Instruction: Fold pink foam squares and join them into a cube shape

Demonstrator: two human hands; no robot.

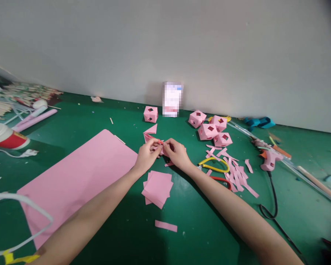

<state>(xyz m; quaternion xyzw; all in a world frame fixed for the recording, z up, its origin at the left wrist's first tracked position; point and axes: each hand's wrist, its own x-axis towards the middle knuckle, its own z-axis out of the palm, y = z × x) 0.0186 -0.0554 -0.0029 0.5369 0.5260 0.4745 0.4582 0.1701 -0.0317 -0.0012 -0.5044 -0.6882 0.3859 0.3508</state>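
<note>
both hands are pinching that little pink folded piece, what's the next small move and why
Probably press the crease flat with the fingers. Both the left hand and the right hand pinch the small folded pink piece just above the green table, so the fold looks unfinished. Finished pink cubes sit to the right, and cut pink squares lie below the hands.

Single view, head-worn camera. It looked forward and down from above the person's own forearms, across a green table (198, 235) toward a pale wall (182, 44) at the far edge. The horizon tilted: the table's back edge ran lower on the right than on the left. Both arms entered from the bottom edge and met near frame centre, at close working range. Wide lens, with dark corners at the right. No second view to compare overlap with.
</note>
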